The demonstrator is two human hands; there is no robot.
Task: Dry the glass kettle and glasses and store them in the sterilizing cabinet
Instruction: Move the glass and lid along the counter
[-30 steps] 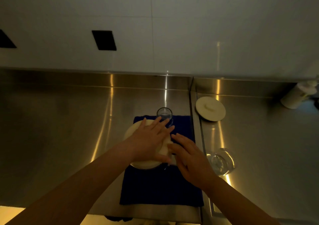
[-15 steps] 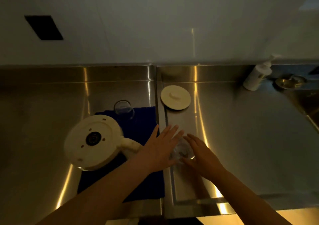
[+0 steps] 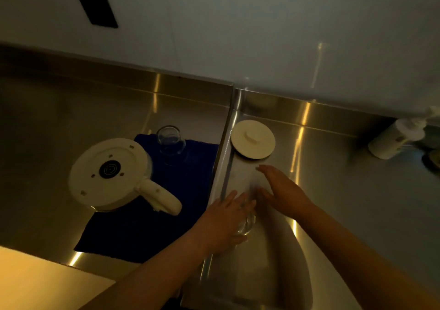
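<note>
Surface: stainless steel counter (image 3: 59,119) under dim light, pale wall behind; a seam splits it into two sections. I take the blue cloth (image 3: 166,205) as landmark for all places.
Glass kettle: glass kettle (image 3: 109,174) lies upside down on the cloth's left part, white base up, handle pointing toward the cloth's middle. Judged set to drain; not yet stored.
First glass: upturned glass (image 3: 170,142) stands at the cloth's far edge. Judged likewise draining.
Second glass: second glass (image 3: 245,224) is off the cloth, just past its right edge, across the seam.
Left hand: my left hand (image 3: 226,217) curls round that glass and has hold of it; the glass is partly hidden by the fingers.
Right hand: my right hand (image 3: 281,190) is just right of the glass, fingers straight, holding nothing. Blurred; I cannot tell if it touches the rim.
Lid: white lid (image 3: 252,142) lies flat, right of the cloth's far corner, apart from the kettle.
Other: pump bottle (image 3: 395,140) stands well right of the cloth, by the wall.
Progress: early, I judge. Third piece in hand; cabinet not in view, nothing stored.
Left to do: wiping, lid, storing all.
</note>
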